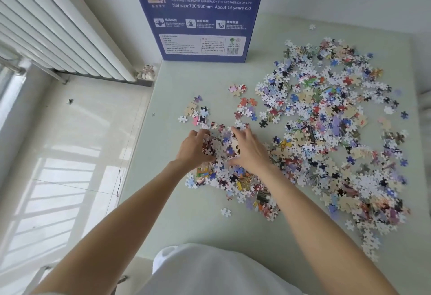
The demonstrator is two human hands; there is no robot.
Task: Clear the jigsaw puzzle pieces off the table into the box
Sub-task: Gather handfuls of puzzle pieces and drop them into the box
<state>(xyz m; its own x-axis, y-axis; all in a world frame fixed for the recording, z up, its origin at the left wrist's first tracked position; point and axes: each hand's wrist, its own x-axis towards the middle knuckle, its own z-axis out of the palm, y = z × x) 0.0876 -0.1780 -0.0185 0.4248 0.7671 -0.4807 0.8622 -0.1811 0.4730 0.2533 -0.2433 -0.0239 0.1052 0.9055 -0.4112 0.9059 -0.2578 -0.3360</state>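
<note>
Puzzle pieces (331, 117) lie spread over the pale green desk (177, 222), most of them in a wide loose heap on its right half, with a few single ones apart near the far right corner and some small groups toward the middle. We see our two bare hands together at the near left edge of this heap. Our left hand (193, 150) is curved, its fingers (201, 134) bent around a small pile of pieces (220, 148), and our right hand (248, 149) presses on the same pile from the other side, its fingers (238, 131) slightly spread and lying on the pieces. So both hands are cupped against the pile between them, touching it, and the pile rests on the desk. The blue box (200, 12) stands upright at the far edge of the desk, against the wall, well apart from our hands. We cannot tell if it is open, because its top is outside the view. A white radiator (53, 26) is on the left, above the tiled floor (70, 154).
</note>
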